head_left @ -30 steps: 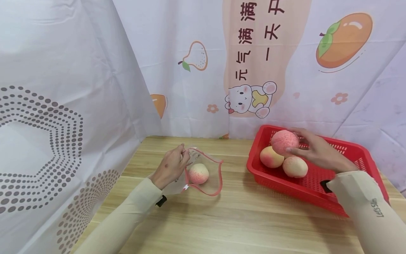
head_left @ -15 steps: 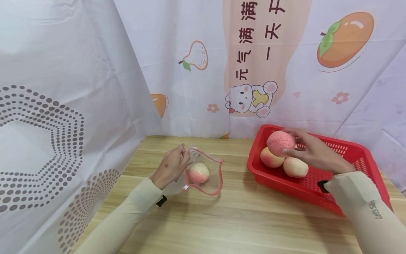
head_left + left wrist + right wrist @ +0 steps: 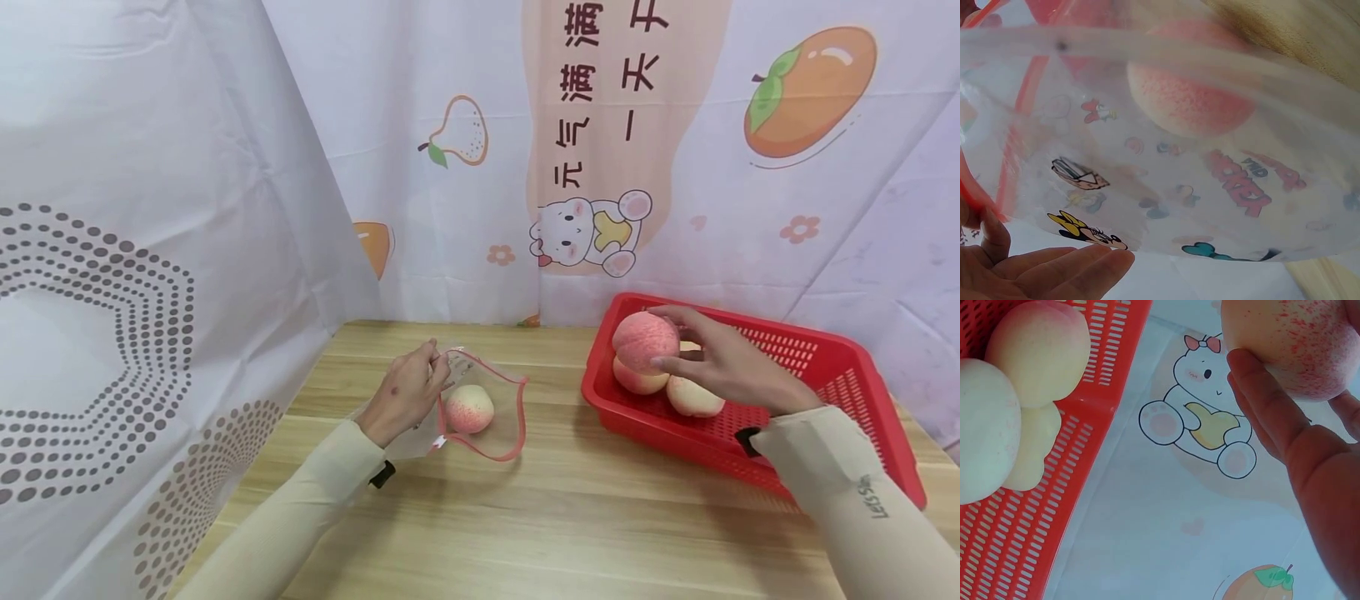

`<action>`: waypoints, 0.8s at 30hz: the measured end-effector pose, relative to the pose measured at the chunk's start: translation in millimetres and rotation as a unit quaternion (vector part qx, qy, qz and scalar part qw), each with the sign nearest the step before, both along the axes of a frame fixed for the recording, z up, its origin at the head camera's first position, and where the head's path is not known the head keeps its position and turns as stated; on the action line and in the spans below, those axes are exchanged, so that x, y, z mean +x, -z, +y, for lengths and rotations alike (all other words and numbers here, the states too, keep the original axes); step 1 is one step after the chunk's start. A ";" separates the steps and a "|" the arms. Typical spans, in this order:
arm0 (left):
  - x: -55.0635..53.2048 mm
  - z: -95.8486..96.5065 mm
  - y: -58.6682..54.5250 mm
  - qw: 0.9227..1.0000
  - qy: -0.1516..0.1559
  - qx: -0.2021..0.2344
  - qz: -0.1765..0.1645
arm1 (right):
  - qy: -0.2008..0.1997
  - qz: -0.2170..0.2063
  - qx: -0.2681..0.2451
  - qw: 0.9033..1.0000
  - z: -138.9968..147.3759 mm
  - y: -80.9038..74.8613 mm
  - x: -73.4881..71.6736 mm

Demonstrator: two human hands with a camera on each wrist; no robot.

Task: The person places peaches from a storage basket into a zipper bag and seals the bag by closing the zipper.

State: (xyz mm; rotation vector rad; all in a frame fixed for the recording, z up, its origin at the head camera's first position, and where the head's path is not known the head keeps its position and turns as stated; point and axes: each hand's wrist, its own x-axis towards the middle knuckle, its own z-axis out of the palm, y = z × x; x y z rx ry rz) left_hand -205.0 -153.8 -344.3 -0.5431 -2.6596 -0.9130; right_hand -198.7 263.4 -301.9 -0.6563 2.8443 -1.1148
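My left hand [image 3: 407, 392] pinches the red-edged rim of a clear zip bag [image 3: 504, 425], whose mouth gapes toward the right. One peach [image 3: 469, 409] lies inside the bag. Cartoon prints on the plastic show in the left wrist view, with the bagged peach [image 3: 1191, 94] behind the film. My right hand [image 3: 716, 354] grips a pink peach [image 3: 647, 342] between thumb and fingers, above the left end of a red basket [image 3: 847, 375]. In the right wrist view the held peach [image 3: 1300, 344] sits at my fingertips.
Under the held fruit, several peaches rest in the basket, among them a yellow-pink one [image 3: 637, 379] and a pale one [image 3: 693, 398]. A wooden table [image 3: 540, 517] spans between bag and basket. A printed curtain [image 3: 465, 233] hangs along the table's back edge.
My right hand has moved left with the pink peach, toward the basket's left end. The left hand and the bag have stayed in place.
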 end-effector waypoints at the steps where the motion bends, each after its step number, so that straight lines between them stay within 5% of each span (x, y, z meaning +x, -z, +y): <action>1: 0.1 -0.1 0.1 1.000 0.000 0.000 -0.001 | -0.001 -0.001 -0.003 1.000 -1.3 0.0 0.0; 16: -0.2 -0.5 0.6 1.000 -0.001 -0.004 0.007 | -0.014 0.002 -0.015 1.000 -15.6 -0.2 3.9; 24: 0.1 -0.2 -0.8 1.000 -0.003 0.014 -0.021 | -0.031 0.016 -0.024 0.999 -20.4 5.7 6.2</action>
